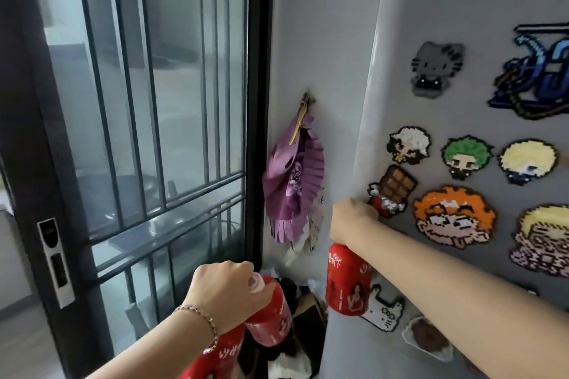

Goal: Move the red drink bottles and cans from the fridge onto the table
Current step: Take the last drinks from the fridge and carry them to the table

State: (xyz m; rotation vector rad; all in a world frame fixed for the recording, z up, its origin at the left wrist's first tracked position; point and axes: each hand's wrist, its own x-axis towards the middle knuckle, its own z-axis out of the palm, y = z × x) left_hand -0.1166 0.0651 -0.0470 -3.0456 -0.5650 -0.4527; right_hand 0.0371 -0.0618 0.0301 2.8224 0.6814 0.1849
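Observation:
My left hand (221,289) grips a red can (272,320) from above by its top. A second red drink container (212,360) shows below that wrist at the bottom edge; how it is held is hidden. My right hand (352,218) is curled round the top of another red can (348,283), which hangs below it. The right knuckles sit against the left edge of the grey fridge door (462,271), which looks closed. No table is in view.
Pixel-bead magnets (452,215) cover the fridge door. A purple pleated bag (295,181) hangs on the wall left of the fridge, above a pile of bags and clutter (298,332) on the floor. A black-framed sliding glass door (154,132) fills the left.

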